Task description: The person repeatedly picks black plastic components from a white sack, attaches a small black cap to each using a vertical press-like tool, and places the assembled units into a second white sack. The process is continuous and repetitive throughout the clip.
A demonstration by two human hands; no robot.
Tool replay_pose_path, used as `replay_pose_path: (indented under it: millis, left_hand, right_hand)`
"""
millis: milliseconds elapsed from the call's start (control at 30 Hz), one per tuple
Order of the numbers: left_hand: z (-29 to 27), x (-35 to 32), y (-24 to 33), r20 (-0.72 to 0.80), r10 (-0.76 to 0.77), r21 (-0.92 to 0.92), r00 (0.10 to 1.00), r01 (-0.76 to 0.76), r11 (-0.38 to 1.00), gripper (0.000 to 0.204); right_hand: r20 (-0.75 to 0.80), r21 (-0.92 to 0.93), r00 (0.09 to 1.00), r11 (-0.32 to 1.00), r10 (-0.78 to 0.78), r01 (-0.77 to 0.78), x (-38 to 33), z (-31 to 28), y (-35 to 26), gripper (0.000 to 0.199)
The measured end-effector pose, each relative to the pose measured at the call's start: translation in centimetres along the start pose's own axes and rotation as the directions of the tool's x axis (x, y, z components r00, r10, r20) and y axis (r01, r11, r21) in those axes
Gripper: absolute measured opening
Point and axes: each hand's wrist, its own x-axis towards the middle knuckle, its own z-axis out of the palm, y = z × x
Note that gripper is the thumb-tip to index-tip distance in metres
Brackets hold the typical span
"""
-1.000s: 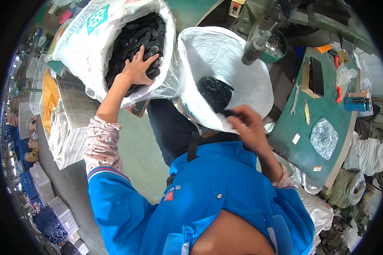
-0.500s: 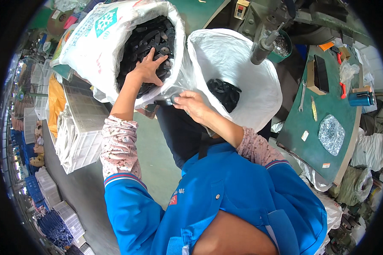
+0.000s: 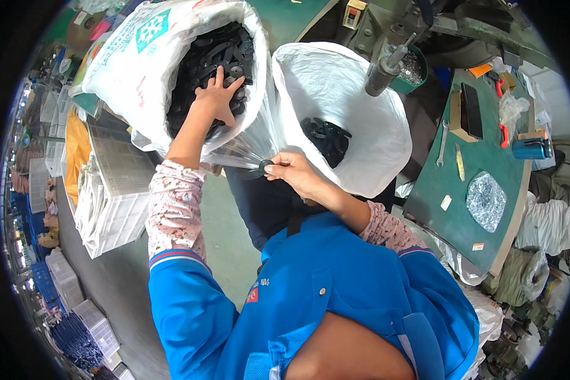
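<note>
My left hand (image 3: 216,101) reaches into a large white woven bag (image 3: 123,69) at the upper left. Its fingers are spread over a heap of black flat parts (image 3: 199,66), some with round ends. My right hand (image 3: 292,173), below the gap between two bags, pinches a small black part with a rounded end (image 3: 265,167) between thumb and fingers. Clear plastic film (image 3: 250,142) stretches from the bag's edge down to that part. Right of it, a second white bag (image 3: 377,136) gapes wide, with a smaller pile of black parts (image 3: 327,140) at its bottom.
A machine's metal shaft (image 3: 380,76) overhangs the second bag, beside a green bin (image 3: 415,69) of small metal pieces. On the green table (image 3: 434,187) at right lie a wrench (image 3: 443,144), a knife (image 3: 460,163) and a plastic bag (image 3: 486,201). White crates (image 3: 114,202) stand at left.
The black part in my right hand has turned, its round end now showing. My right hand sits slightly lower. My left hand remains spread over the heap, and the whole view has shifted a little.
</note>
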Motion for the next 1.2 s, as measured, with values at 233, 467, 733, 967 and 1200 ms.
replay_pose_path:
  millis: [233,467,733,967,1200]
  left_hand:
    - [2.6,1.8,0.6,-0.150,-0.069,-0.021,0.986,0.067,0.998,0.106]
    - [1.3,0.0,1.4,-0.140,-0.056,0.002,0.989,0.057,0.998,0.112]
    - [3.1,-0.5,1.8,-0.327,-0.019,-0.057,0.945,0.000,0.998,0.067]
    - [4.5,-1.8,1.6,-0.504,0.067,-0.059,0.861,-0.111,0.992,0.047]
    - [3.8,-2.4,-0.6,-0.676,-0.096,-0.319,0.731,-0.172,0.932,0.045]
  right_hand:
    - [0.015,0.021,1.000,1.000,-0.003,0.003,-0.2,0.0,-0.3,0.008]
    - [0.011,0.038,1.000,0.999,-0.003,0.003,0.0,-0.4,0.3,0.008]
    - [0.015,0.047,1.000,0.999,0.017,-0.018,-0.5,-0.3,-0.2,0.008]
    - [0.039,0.075,0.999,0.997,0.026,-0.029,-0.5,-0.5,-0.1,0.009]
    - [-0.056,-0.067,0.998,0.998,-0.002,-0.002,-1.6,0.1,-1.4,0.009]
